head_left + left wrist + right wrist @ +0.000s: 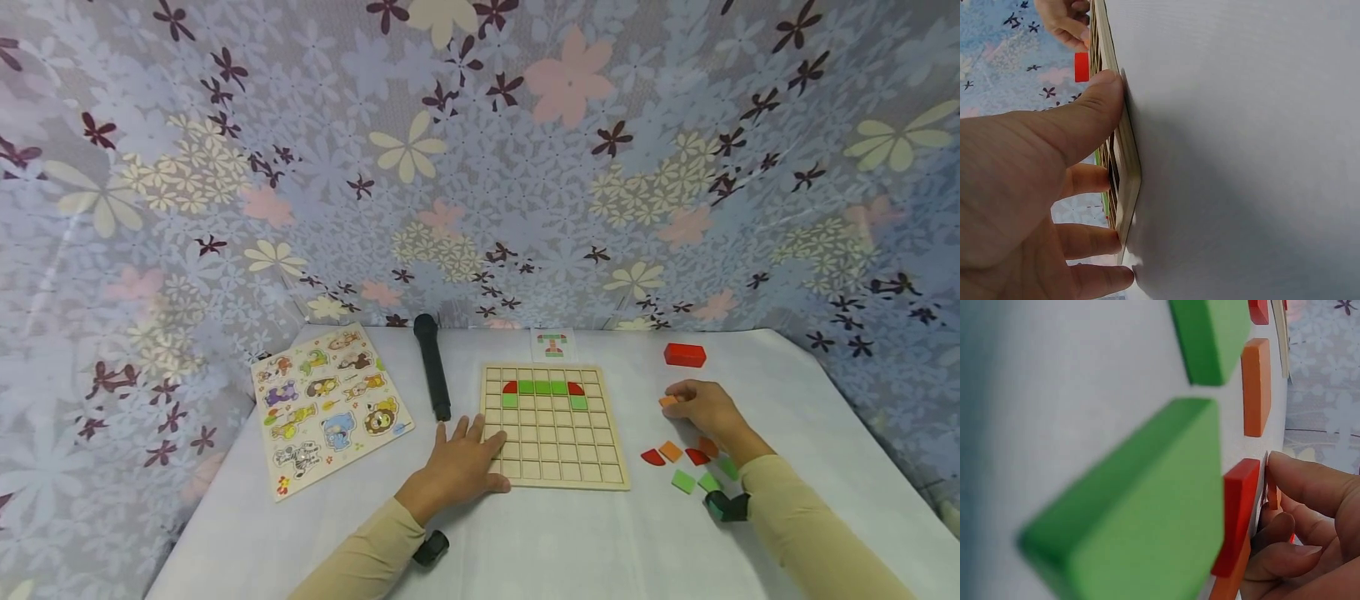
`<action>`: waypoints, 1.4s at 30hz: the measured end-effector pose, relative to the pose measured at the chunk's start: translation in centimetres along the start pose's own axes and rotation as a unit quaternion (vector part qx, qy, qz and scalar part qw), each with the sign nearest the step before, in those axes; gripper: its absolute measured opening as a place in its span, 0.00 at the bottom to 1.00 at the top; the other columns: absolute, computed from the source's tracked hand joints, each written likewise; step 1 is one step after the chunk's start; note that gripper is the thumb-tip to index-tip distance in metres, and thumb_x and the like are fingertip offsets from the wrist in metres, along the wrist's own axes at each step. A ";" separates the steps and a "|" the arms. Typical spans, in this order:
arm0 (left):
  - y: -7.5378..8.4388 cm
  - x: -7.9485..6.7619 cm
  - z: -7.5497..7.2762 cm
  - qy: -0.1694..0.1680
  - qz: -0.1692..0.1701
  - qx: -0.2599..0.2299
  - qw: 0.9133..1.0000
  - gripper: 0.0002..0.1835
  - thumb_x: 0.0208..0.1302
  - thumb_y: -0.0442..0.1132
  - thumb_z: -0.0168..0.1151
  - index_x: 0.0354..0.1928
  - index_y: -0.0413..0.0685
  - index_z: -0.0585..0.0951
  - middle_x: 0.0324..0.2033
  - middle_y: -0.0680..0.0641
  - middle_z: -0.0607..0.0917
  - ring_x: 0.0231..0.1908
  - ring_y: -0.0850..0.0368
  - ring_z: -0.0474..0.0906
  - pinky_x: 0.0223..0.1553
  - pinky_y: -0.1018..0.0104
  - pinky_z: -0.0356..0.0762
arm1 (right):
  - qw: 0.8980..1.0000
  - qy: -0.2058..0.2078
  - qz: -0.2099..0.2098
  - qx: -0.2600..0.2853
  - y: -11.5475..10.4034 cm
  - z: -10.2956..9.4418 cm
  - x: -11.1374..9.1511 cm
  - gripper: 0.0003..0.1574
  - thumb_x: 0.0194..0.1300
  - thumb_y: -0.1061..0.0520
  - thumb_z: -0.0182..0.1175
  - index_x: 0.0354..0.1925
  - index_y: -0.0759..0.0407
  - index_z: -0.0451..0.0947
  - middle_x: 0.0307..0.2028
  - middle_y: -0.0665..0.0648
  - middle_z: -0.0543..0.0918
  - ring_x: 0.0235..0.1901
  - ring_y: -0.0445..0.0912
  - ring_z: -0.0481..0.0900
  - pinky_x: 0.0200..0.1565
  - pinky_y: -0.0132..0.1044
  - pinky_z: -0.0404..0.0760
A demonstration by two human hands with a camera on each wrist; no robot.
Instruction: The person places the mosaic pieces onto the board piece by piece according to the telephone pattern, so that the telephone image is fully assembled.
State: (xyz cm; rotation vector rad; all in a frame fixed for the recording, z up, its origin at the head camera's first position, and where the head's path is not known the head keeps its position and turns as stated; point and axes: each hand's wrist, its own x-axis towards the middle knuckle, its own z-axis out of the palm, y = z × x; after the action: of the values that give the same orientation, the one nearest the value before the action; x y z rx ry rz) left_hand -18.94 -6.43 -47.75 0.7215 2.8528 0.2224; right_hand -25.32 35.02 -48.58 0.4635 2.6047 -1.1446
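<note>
My right hand (703, 408) pinches a small orange block (667, 402) between thumb and fingers, right of the grid board. In the right wrist view, fingertips partly hide this block (1273, 495). My left hand (457, 468) rests with spread fingers at the near left corner of the wooden grid board (558, 482); in the left wrist view the thumb and fingers touch the board's edge (1126, 181). On the board lie red quarter-round blocks (510, 387) at either end of a row of green blocks (543, 387), with a green block (578, 402) below the right end.
Loose red, orange and green blocks (683, 482) lie near my right forearm. Behind them sits a red box-shaped block (685, 355). A pattern card (553, 345) lies beyond the board. Left are a black microphone (432, 367) and an animal puzzle (330, 412).
</note>
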 end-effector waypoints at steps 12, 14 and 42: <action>0.1 0.1 0.1 -0.007 -0.005 0.000 1.000 0.43 0.59 0.66 0.67 0.74 0.57 0.71 0.75 0.36 0.64 0.74 0.34 0.59 0.69 0.29 0.54 | 1.000 0.002 0.012 -0.004 0.2 -0.1 0.2 0.33 0.68 0.52 0.67 0.66 0.62 0.71 0.53 0.69 0.74 0.50 0.61 0.70 0.46 0.47 0.77; 0.1 0.1 0.1 -0.008 -0.005 0.000 1.000 0.43 0.59 0.66 0.67 0.74 0.58 0.71 0.75 0.36 0.64 0.74 0.34 0.59 0.69 0.29 0.54 | 1.000 -0.001 0.015 0.011 0.1 -0.2 0.3 0.34 0.69 0.49 0.65 0.66 0.61 0.70 0.49 0.66 0.75 0.47 0.58 0.71 0.42 0.44 0.76; 0.1 0.0 -0.1 -0.013 -0.005 0.001 1.000 0.43 0.60 0.66 0.66 0.74 0.57 0.70 0.75 0.36 0.63 0.75 0.34 0.58 0.70 0.29 0.53 | 0.964 -0.057 -0.139 0.218 -8.2 3.4 -1.4 0.33 0.71 0.54 0.64 0.69 0.64 0.68 0.35 0.48 0.87 0.31 0.45 0.79 0.30 0.35 0.72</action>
State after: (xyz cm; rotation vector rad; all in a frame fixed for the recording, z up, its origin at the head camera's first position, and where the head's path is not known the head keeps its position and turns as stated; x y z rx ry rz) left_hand -18.94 -6.34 -47.64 0.7064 2.8314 0.2059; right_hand -26.89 27.01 -44.86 0.1035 2.3635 -1.7951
